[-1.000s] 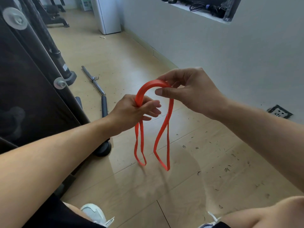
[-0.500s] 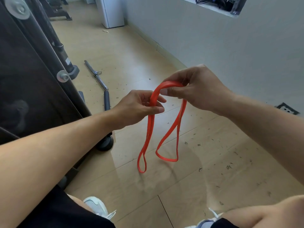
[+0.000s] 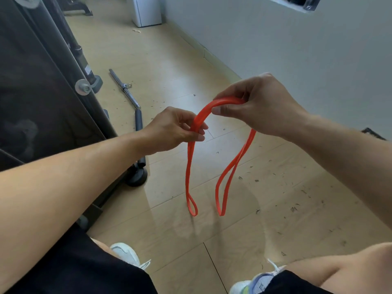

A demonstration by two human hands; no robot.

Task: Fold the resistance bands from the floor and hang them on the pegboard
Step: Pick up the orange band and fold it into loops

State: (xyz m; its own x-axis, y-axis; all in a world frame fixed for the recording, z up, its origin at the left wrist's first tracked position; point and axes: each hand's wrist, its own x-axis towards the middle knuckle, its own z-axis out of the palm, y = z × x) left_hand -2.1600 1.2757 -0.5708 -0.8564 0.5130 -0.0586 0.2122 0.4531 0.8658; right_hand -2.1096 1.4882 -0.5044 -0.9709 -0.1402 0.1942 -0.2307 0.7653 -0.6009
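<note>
Head view: a pale wood floor [image 3: 174, 66] flecked with dark debris runs to a grey wall [image 3: 297, 49]; a metal bar [image 3: 124, 88] lies by a black rack [image 3: 42, 85]. The left hand [image 3: 171, 129] and right hand [image 3: 261, 107] each pinch the orange resistance band [image 3: 203, 112] (doubled, two loops hanging above the floor)

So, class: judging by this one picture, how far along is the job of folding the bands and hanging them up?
Done: the orange resistance band is off the floor and doubled over, its two looped ends dangling. In hand: the left hand and right hand pinch its arched top, mid-fold. Left: finishing the fold and hanging it; no pegboard shows in this view, and no other bands are visible.
</note>
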